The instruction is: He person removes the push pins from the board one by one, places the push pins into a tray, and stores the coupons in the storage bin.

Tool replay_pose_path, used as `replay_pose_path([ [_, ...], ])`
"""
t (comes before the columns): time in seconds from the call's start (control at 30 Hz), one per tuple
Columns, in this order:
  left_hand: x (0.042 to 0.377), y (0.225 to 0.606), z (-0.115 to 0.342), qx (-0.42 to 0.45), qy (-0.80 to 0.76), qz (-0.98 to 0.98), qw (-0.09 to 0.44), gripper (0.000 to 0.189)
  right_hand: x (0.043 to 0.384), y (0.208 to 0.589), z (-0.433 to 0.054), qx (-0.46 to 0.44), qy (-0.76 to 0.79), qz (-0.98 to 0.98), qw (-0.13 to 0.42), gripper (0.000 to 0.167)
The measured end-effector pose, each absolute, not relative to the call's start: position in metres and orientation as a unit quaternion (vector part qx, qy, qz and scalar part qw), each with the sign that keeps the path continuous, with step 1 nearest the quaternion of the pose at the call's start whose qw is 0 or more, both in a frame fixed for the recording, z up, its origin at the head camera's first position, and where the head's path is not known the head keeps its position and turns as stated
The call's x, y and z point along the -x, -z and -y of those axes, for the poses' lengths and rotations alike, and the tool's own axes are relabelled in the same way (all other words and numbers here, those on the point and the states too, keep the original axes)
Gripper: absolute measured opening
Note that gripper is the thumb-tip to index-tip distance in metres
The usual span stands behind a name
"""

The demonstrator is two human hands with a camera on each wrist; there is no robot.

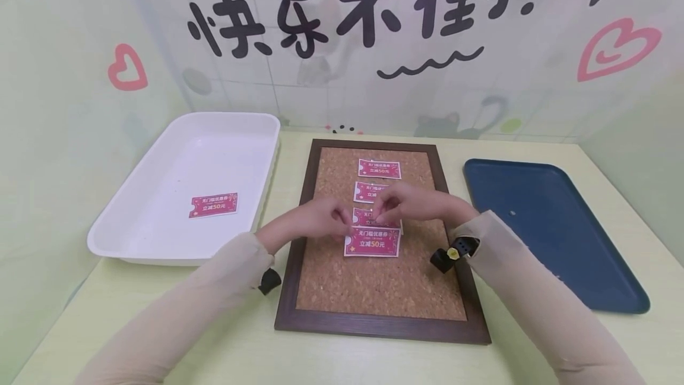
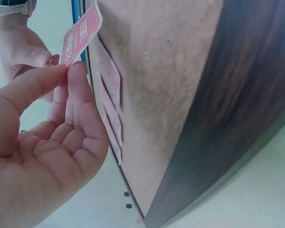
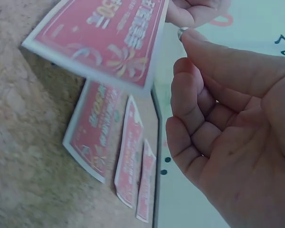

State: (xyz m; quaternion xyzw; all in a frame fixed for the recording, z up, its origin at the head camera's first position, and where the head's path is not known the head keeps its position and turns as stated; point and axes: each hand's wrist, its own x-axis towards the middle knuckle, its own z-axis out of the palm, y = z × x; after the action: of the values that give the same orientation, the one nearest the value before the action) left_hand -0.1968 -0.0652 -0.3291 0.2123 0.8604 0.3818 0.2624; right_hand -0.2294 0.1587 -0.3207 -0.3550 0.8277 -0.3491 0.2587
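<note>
My left hand (image 1: pixel 323 217) pinches a pink paper coupon (image 1: pixel 371 242) by its corner between thumb and forefinger. In both wrist views this coupon stands raised off the framed cork board (image 1: pixel 374 290). My right hand (image 1: pixel 408 202) pinches a small silver pin (image 3: pixel 182 34), perhaps a thumbtack, at the coupon's upper edge. Three more coupons lie in a column farther up the cork: a top coupon (image 1: pixel 379 169), a second coupon (image 1: pixel 364 192) partly behind the right fingers, and a third coupon (image 1: pixel 361 217) overlapped by the held one.
At the left, a white tray (image 1: pixel 181 242) has one coupon (image 1: pixel 214 205) lying inside. A dark blue tray (image 1: pixel 556 236) sits right of the board, with a tiny light-coloured object (image 1: pixel 512 212) on it. Behind the table rises a printed backdrop (image 1: pixel 331 94).
</note>
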Motion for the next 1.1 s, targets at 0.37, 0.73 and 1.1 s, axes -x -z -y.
replay_pose_path([
  [0.37, 0.195, 0.31, 0.08, -0.223, -0.389, -0.862, 0.239, 0.007, 0.225, 0.306, -0.171, 0.354, 0.37, -0.826, 0.238, 0.011],
  [0.73, 0.194, 0.292, 0.099, -0.228, -0.404, -0.859, 0.217, 0.012, 0.224, 0.302, -0.184, 0.335, 0.373, -0.839, 0.21, 0.007],
  [1.1, 0.196, 0.281, 0.124, -0.22, -0.402, -0.864, 0.208, 0.013, 0.222, 0.299, -0.204, 0.308, 0.34, -0.87, 0.182, 0.01],
])
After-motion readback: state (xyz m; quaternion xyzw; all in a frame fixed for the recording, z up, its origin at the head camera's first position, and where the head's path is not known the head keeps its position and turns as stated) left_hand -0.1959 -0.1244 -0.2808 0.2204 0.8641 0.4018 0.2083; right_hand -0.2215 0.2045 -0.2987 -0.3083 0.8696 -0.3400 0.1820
